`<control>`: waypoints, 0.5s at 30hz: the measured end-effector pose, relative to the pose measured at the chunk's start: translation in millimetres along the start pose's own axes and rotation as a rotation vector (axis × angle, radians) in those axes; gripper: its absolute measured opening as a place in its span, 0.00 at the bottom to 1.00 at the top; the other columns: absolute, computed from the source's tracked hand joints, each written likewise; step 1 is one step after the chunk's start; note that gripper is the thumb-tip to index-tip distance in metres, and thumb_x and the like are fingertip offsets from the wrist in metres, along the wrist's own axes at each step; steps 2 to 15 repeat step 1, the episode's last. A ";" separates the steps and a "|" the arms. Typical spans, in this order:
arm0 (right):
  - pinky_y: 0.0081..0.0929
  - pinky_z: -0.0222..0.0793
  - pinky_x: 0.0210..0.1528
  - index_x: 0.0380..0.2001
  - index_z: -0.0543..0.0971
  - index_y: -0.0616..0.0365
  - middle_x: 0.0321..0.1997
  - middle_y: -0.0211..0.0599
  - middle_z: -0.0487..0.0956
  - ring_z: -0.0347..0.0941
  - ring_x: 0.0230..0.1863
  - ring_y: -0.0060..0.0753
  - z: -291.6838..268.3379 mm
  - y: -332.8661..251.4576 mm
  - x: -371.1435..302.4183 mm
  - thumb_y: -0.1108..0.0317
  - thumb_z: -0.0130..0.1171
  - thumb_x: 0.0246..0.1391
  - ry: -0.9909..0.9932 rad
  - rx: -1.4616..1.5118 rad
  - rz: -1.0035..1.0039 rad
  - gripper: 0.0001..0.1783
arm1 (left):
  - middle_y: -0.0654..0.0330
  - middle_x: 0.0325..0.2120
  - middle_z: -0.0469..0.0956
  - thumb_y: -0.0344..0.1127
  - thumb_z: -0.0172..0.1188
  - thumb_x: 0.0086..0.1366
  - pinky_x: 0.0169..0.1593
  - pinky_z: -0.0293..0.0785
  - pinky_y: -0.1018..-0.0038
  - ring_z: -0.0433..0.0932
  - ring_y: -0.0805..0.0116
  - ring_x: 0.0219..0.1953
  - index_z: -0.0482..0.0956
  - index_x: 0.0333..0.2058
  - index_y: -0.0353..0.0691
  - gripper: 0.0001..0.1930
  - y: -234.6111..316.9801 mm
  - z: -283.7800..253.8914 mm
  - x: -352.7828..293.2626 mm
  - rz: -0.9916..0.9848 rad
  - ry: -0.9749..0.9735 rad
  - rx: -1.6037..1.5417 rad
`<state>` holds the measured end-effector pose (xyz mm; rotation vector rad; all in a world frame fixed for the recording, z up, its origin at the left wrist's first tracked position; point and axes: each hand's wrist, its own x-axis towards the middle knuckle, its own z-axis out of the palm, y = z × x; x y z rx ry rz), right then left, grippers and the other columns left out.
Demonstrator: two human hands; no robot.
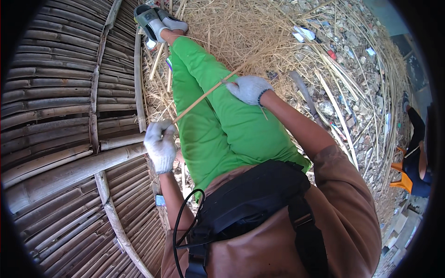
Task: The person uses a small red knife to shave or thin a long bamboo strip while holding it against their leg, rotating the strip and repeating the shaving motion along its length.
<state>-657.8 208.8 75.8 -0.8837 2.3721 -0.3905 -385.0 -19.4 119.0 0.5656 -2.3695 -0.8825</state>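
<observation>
A long, thin bamboo strip [199, 100] runs slantwise above my green-trousered legs [241, 134]. My left hand [160, 147], in a pale work glove, is closed round its lower left end. Farther along, my right hand [249, 90], gloved alike, has its thumb and fingers pinched at the strip. Beyond that hand the strip's far end points up and right over the straw and looks blurred. A short thin sliver [264, 114] shows just below my right wrist; whether it belongs to something in that hand I cannot tell.
A bamboo slat wall [55, 99] with a thick pole [74, 167] stands close on my left. Straw [222, 32] covers the ground ahead; stones, litter and loose strips lie to the right. At the far right a person [414, 143] sits by an orange chair [401, 178].
</observation>
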 end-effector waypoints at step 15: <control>0.57 0.82 0.60 0.51 0.90 0.55 0.53 0.57 0.90 0.87 0.55 0.63 0.9 -1.0 2.1 0.31 0.42 0.74 -0.011 0.000 -0.012 0.40 | 0.55 0.39 0.91 0.19 0.73 0.59 0.47 0.84 0.65 0.87 0.60 0.40 0.91 0.39 0.41 0.11 -7.4 -13.1 -4.1 -0.002 0.004 -0.004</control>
